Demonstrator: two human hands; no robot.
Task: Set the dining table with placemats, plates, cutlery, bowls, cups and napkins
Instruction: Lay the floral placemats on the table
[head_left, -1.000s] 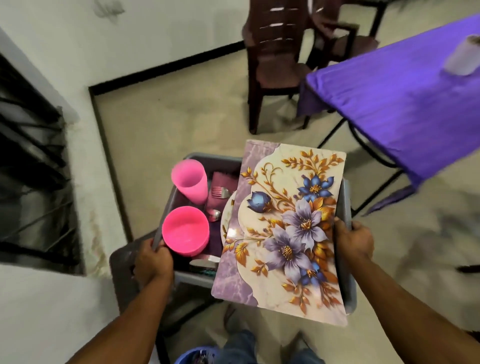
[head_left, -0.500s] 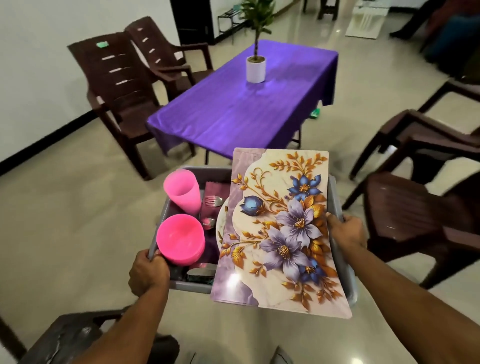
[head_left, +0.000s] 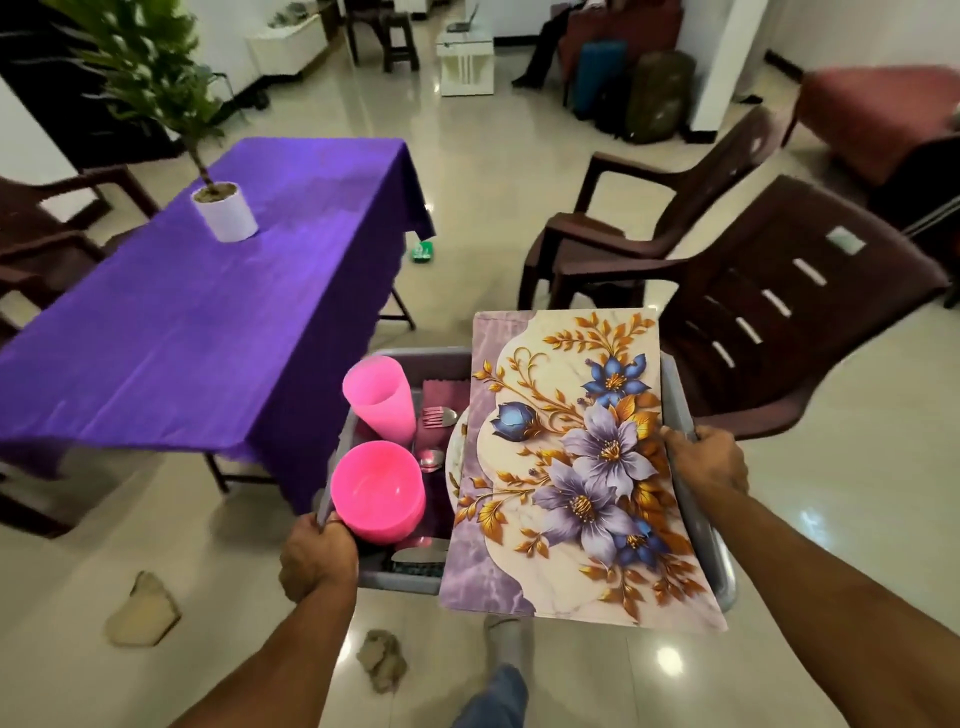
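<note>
**Purple-clothed table now at frame left, nothing laid yet**

Table (head_left: 218, 312) has swung from centre to left since half a second ago: the carrier is closing in. Left hand (head_left: 317, 556) and right hand (head_left: 709, 462) curl round the grey tub (head_left: 698, 525) rims; floral placemat (head_left: 576, 467), pink cup (head_left: 382, 397) and bowl (head_left: 379, 491) ride inside, lower centre.

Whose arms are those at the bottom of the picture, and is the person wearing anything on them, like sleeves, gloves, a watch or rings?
They belong to the person wearing the camera. Both forearms are bare as far as the frame shows: no sleeves and no gloves. Neither the left hand nor the right hand shows a watch, bracelet or ring, though the fingers are partly hidden.
</note>
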